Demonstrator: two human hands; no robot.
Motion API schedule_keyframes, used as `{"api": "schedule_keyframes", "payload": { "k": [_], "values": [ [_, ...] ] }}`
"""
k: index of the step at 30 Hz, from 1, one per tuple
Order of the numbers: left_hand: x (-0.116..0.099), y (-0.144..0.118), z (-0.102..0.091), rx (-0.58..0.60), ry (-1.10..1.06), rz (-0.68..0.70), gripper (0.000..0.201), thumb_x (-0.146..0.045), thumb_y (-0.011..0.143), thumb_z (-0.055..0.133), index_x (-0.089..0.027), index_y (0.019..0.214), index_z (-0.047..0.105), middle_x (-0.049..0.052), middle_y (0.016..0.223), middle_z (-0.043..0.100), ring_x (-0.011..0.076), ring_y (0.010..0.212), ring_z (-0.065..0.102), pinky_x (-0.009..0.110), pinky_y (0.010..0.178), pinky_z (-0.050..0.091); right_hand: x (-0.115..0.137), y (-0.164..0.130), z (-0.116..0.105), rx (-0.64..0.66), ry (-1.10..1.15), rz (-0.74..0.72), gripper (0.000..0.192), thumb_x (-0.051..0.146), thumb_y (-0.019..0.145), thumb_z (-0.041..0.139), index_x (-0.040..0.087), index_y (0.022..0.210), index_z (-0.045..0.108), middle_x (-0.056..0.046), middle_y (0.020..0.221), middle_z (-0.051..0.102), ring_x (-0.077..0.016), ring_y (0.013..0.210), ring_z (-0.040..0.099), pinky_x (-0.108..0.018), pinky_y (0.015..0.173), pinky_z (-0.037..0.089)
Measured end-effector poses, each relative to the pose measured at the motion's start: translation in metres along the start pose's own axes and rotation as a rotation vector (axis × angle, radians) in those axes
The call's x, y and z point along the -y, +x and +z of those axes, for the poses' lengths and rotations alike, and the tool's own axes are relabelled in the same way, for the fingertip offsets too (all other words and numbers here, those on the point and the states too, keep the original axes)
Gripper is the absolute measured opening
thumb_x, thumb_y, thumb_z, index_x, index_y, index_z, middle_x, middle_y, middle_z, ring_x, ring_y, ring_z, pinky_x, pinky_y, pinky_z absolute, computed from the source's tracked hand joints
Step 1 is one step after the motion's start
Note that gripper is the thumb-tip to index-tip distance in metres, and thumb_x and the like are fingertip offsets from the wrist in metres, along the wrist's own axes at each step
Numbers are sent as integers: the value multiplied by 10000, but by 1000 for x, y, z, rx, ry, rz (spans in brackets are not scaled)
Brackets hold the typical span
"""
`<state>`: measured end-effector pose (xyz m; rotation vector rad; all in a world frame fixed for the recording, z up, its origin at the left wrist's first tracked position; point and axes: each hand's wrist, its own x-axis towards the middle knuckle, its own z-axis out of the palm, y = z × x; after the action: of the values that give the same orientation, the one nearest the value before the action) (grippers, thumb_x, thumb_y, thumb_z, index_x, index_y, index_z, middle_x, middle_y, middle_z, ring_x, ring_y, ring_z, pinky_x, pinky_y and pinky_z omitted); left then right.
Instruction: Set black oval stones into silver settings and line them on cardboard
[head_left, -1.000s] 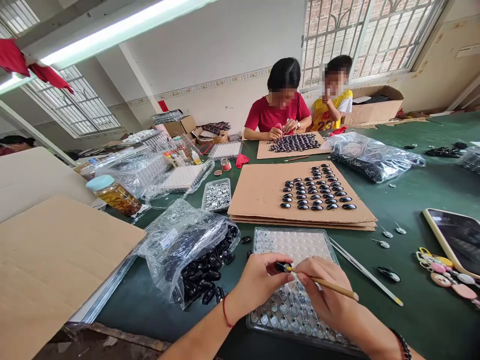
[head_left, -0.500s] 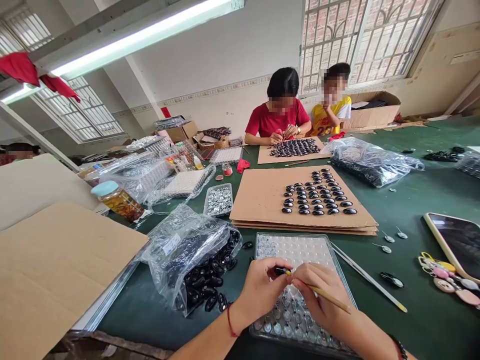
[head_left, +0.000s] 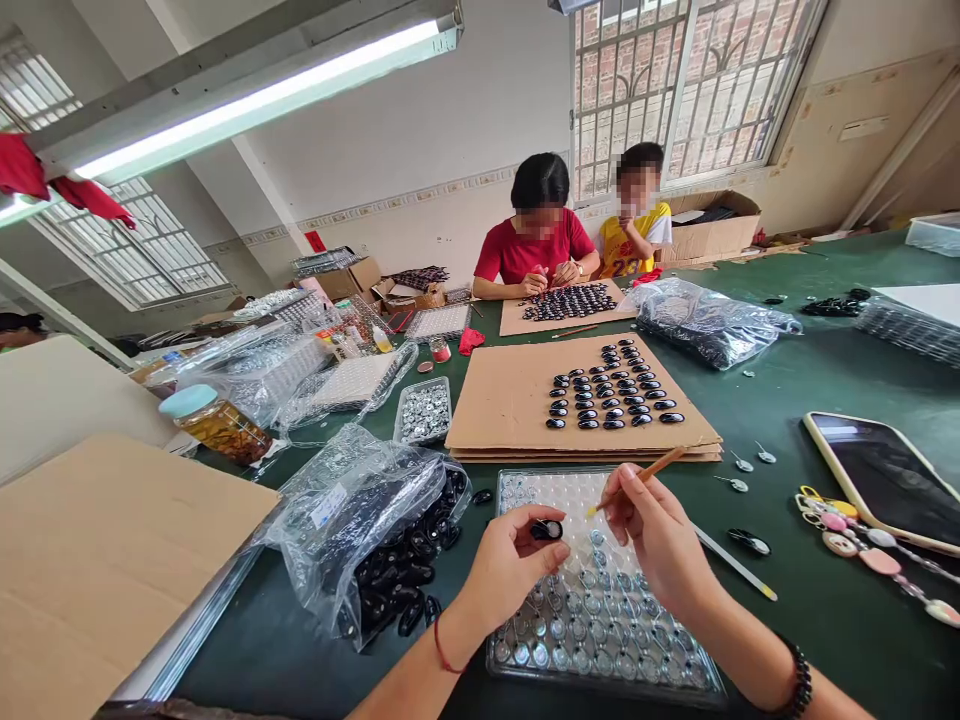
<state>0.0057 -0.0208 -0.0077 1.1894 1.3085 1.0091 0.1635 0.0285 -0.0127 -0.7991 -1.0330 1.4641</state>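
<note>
Between the thumb and fingers of my left hand (head_left: pixel 514 560) is a small black oval piece (head_left: pixel 546 530) with a pale round spot facing me. My right hand (head_left: pixel 656 535) pinches a thin wooden stick (head_left: pixel 637 480), its yellowish tip pointing toward the oval piece but apart from it. Both hands are above a clear plastic tray (head_left: pixel 600 665) of round cells, many holding small shiny round metal parts. To the left, more black oval pieces (head_left: pixel 397 570) spill from a clear plastic bag (head_left: pixel 330 520). A white stick with a yellow tip (head_left: pixel 739 565) lies right of the tray.
Stacked cardboard sheets (head_left: pixel 510 390) beyond the tray carry rows of black oval pieces. A small box of metal discs (head_left: pixel 424 410) stands left of them. At right lie a phone (head_left: pixel 885 475) and a beaded charm strap (head_left: pixel 877 560). A co-worker (head_left: pixel 536 240) sits across the table.
My right hand has drawn the stick away from the oval piece and raised it, the tip now swung toward the left. My left hand still holds the piece. The view has shifted slightly right.
</note>
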Motion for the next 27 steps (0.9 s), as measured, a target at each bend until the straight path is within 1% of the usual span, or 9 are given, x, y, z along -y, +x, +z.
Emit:
{"api": "schedule_keyframes", "payload": {
  "k": [2, 3, 7, 11, 13, 15, 18, 23, 27],
  "values": [
    [-1, 0, 1, -7, 35, -18, 384, -339, 639, 673, -122, 949, 611, 21, 625, 597, 115, 559, 535, 229, 563, 430, -2, -4, 0, 53, -134, -101, 354, 442, 837, 407, 178, 601, 404, 18, 556, 404, -95, 484, 387, -216, 443, 339],
    [-2, 0, 2, -13, 50, -27, 385, -339, 642, 671, -118, 952, 616, 19, 604, 596, 118, 553, 536, 230, 561, 428, -4, -6, 1, 90, -218, -134, 334, 423, 849, 390, 180, 621, 411, 20, 561, 403, -99, 491, 390, -220, 458, 346],
    [-5, -1, 4, -27, 74, -8, 366, -303, 642, 672, -121, 957, 636, 16, 598, 598, 112, 534, 514, 222, 541, 414, -5, -12, 5, 249, -577, -253, 152, 299, 850, 429, 179, 809, 511, 0, 646, 486, -117, 551, 437, -229, 496, 355],
    [-9, -2, 4, 15, 77, 69, 274, -255, 672, 645, -131, 915, 659, 33, 714, 630, 106, 580, 499, 206, 553, 404, -5, -12, 8, 338, -779, -377, 140, 193, 830, 453, 177, 730, 549, -9, 655, 504, -122, 567, 458, -230, 504, 364],
    [-9, -3, 4, 33, 83, 100, 231, -253, 685, 632, -125, 874, 665, 35, 734, 630, 114, 614, 504, 204, 569, 402, -8, -12, 8, 369, -810, -435, 141, 167, 825, 458, 180, 735, 565, -11, 659, 506, -124, 580, 474, -229, 515, 386],
    [-9, -4, 4, 34, 99, 120, 213, -262, 698, 618, -117, 846, 664, 38, 730, 628, 126, 641, 514, 209, 587, 404, -12, -12, 7, 416, -814, -493, 136, 155, 826, 457, 191, 825, 589, -20, 701, 524, -129, 622, 507, -233, 553, 421],
    [-7, -4, 4, 33, 141, 135, 205, -267, 720, 589, -119, 842, 661, 50, 771, 640, 150, 693, 538, 224, 622, 415, -16, -12, 6, 451, -832, -548, 205, 147, 831, 454, 215, 969, 590, -32, 735, 542, -136, 660, 540, -235, 576, 448],
    [-7, -6, 6, 2, 235, 152, 170, -228, 724, 559, -132, 810, 668, 36, 754, 653, 158, 690, 558, 218, 607, 419, -18, -13, 6, 439, -877, -554, 192, 145, 819, 476, 221, 926, 617, -30, 713, 541, -136, 640, 550, -234, 559, 447],
    [-7, -7, 6, 4, 319, 183, 182, -186, 714, 541, -145, 827, 677, 31, 762, 662, 156, 693, 558, 214, 605, 411, -19, -13, 4, 479, -881, -550, 195, 147, 815, 487, 243, 888, 640, -30, 743, 552, -127, 649, 550, -231, 573, 441]
  ]
}}
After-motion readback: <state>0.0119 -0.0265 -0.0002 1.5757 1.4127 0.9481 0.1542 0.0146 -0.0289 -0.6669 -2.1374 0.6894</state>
